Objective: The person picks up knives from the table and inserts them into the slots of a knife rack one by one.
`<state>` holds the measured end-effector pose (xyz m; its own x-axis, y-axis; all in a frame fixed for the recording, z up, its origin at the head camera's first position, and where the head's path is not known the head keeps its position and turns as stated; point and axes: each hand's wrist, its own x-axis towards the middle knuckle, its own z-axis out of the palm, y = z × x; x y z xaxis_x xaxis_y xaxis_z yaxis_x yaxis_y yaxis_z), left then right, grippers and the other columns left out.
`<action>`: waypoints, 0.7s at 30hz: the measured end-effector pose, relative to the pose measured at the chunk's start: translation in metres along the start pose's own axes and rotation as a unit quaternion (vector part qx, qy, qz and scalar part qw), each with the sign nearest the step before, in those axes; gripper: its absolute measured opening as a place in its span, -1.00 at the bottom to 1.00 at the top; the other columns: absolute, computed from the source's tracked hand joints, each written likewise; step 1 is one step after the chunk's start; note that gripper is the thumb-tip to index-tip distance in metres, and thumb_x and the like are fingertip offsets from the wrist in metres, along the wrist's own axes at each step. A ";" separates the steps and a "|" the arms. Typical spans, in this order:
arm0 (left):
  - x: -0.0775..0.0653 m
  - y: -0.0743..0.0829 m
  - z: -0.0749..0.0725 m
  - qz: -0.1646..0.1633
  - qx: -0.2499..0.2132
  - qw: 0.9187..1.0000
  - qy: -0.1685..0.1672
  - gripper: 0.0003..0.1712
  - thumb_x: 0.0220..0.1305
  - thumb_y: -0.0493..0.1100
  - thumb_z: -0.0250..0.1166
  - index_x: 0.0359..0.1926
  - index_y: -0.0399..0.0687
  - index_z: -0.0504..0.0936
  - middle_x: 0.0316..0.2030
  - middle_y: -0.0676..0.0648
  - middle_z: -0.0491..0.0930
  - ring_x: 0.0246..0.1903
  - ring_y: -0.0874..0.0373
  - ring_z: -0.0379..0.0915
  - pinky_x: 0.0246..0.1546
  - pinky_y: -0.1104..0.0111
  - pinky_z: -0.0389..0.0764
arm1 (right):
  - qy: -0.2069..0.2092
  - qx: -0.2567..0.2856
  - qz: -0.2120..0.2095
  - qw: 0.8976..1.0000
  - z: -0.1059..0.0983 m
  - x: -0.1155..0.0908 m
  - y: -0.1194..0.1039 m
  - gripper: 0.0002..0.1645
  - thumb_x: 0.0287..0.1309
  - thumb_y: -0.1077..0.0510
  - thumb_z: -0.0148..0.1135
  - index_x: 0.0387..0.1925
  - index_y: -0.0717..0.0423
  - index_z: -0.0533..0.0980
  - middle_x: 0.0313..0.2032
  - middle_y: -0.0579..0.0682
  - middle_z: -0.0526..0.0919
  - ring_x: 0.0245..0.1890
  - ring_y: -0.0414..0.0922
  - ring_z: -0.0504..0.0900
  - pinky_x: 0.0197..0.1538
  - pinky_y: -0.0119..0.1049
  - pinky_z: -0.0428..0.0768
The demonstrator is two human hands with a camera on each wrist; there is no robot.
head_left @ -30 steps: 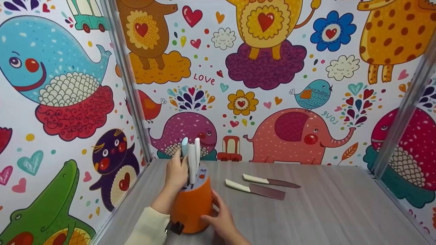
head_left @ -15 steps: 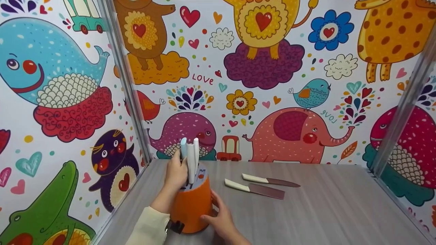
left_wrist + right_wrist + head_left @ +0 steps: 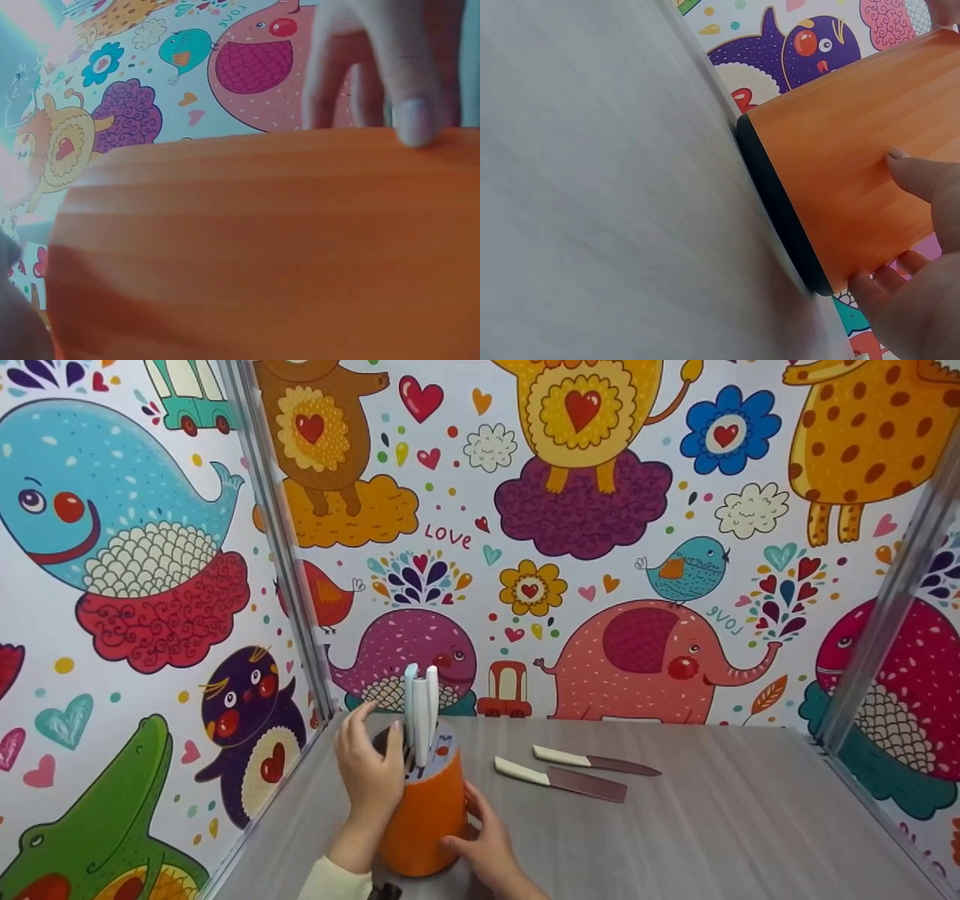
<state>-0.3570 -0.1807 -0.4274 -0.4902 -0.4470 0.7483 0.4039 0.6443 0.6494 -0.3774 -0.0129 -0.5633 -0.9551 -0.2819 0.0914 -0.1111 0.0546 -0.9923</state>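
Observation:
An orange knife block [image 3: 426, 817] with a grey slotted top stands upright on the table. Several knives sit in it, among them one with a pale blue handle [image 3: 409, 709] and one with a white handle [image 3: 433, 690]. My left hand [image 3: 367, 765] is beside these handles at the block's left, fingers spread and thumb apart from the forefinger. A dark shape shows behind that thumb, partly hidden. Low on the block's right side, my right hand [image 3: 487, 840] holds it between thumb and fingers. The right wrist view shows the thumb [image 3: 911, 172] against the orange wall, above the black base [image 3: 780, 206].
Two knives with cream handles and brownish blades lie right of the block: a broad, square-ended one [image 3: 589, 784] and a slim pointed one [image 3: 626, 764]. The grey table [image 3: 697, 825] is bounded by cartoon-printed walls [image 3: 465, 510] with metal corner posts.
My left hand has let go of the pale blue handle and drawn back to the left, its fingers opening. That handle now stands closer to the other handles. The right hand keeps its hold.

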 end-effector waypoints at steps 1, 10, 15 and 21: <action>-0.005 -0.004 -0.001 0.012 -0.001 1.000 0.015 -0.48 0.28 -0.18 0.30 0.23 -0.20 0.45 0.21 -0.24 0.47 0.21 -0.14 0.32 0.26 -0.09 0.29 | 0.001 -0.001 0.001 1.000 0.000 0.000 0.000 0.10 -0.13 0.16 0.57 0.45 -0.16 0.22 0.42 0.05 0.36 0.38 0.10 0.35 0.36 0.13 0.39; -0.036 -0.049 -0.003 -0.048 -0.086 0.995 -0.018 -0.19 0.20 -0.21 0.31 0.43 -0.18 0.18 0.40 -0.24 0.26 0.37 -0.12 0.19 0.37 -0.21 0.20 | 0.002 -0.008 0.014 1.000 0.001 0.005 -0.001 0.10 -0.13 0.17 0.57 0.44 -0.27 0.22 0.42 0.00 0.36 0.39 0.08 0.35 0.37 0.11 0.40; -0.042 -0.066 -0.003 -0.120 -0.168 0.975 -0.083 -0.03 0.16 -0.14 0.36 0.51 -0.01 0.06 0.49 -0.14 0.15 0.43 -0.03 0.13 0.49 -0.02 0.10 | 0.005 -0.009 0.014 1.000 0.000 0.005 -0.002 0.11 -0.15 0.13 0.59 0.44 -0.26 0.23 0.41 0.00 0.36 0.39 0.09 0.36 0.35 0.12 0.41; -0.051 -0.079 -0.003 -0.154 -0.186 0.962 -0.125 0.13 0.05 -0.17 0.50 0.54 0.08 0.02 0.44 -0.08 0.24 0.23 0.16 0.32 0.22 0.72 0.28 | 0.003 -0.017 0.001 1.000 0.001 0.003 0.000 0.10 -0.12 0.15 0.58 0.45 -0.19 0.22 0.42 0.02 0.36 0.38 0.09 0.37 0.34 0.08 0.43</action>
<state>-0.3615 -0.2106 -0.5159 -0.7820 -0.3881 0.4877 0.4362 0.2180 0.8730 -0.3799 -0.0150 -0.5633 -0.9567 -0.2767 0.0904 -0.1189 0.0878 -0.9890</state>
